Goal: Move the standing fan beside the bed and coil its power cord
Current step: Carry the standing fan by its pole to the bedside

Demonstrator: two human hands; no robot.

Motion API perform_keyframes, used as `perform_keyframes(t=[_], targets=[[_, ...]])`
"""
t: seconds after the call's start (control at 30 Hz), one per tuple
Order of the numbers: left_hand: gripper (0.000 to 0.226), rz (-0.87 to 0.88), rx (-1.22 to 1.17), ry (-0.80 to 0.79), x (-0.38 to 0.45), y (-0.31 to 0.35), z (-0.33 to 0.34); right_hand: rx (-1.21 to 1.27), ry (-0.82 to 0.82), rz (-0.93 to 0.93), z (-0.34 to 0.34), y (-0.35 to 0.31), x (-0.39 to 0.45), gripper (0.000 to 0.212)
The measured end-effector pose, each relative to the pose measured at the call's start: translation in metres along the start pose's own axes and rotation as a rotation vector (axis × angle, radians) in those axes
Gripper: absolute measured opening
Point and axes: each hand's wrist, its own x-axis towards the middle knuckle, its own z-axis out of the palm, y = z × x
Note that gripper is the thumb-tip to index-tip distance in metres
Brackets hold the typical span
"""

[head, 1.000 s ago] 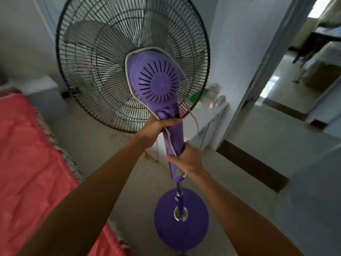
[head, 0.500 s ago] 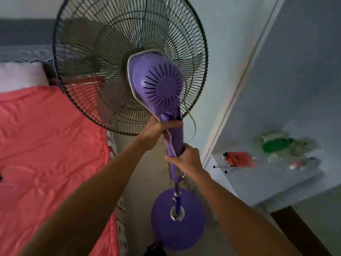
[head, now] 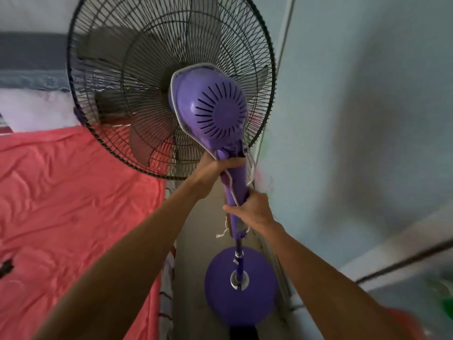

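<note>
Both hands (head: 215, 168) around fan (head: 210, 114) neck

One fan (head: 208, 114), one cord (head: 230, 187), one bed (head: 73, 192), two hands.

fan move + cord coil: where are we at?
Done: the fan is over the strip of floor between the bed and the wall. In hand: left hand under the motor housing and right hand lower on the column both grip it; whether the base is down is unclear. Left: the white cord hangs loose, not coiled.
</note>
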Motion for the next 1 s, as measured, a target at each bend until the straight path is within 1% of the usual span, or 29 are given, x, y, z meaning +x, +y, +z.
perform_keyframes(t=[0.07,0.13,0.27,0.37,0.53,0.57,0.63,0.73,0.8,0.9,1.0], targets=[[0.036,-0.001,-0.014,0.055,0.045,-0.001,-0.013,0.001,-0.026,-0.023,0.008,-0.002,0.052,0.047],[0.043,-0.014,-0.019,0.102,0.081,0.0,-0.021,0.005,-0.045,-0.039,0.012,-0.006,0.094,0.048],[0.042,-0.039,-0.001,0.163,0.168,-0.003,-0.05,0.029,-0.107,-0.054,0.032,-0.012,0.198,0.049],[0.05,-0.037,-0.003,0.202,0.222,-0.005,-0.077,0.044,-0.151,-0.065,0.047,-0.023,0.262,0.048],[0.053,-0.039,0.001,0.245,0.312,-0.011,-0.124,0.015,-0.209,-0.059,0.076,-0.044,0.361,0.053],[0.053,-0.039,-0.001,0.254,0.346,-0.015,-0.143,0.006,-0.208,-0.064,0.09,-0.051,0.397,0.053],[0.046,-0.031,0.002,0.255,0.368,-0.019,-0.156,0.002,-0.24,-0.065,0.097,-0.056,0.421,0.053],[0.043,-0.04,-0.007,0.249,0.432,-0.03,-0.194,-0.013,-0.235,-0.046,0.122,-0.067,0.485,0.053],[0.046,-0.058,-0.011,0.255,0.469,-0.031,-0.216,-0.028,-0.231,-0.038,0.136,-0.076,0.528,0.054],[0.062,-0.068,-0.003,0.274,0.514,-0.03,-0.237,-0.031,-0.271,-0.028,0.154,-0.083,0.581,0.055],[0.062,-0.08,-0.008,0.319,0.554,-0.031,-0.253,-0.031,-0.294,-0.019,0.168,-0.088,0.63,0.058]])
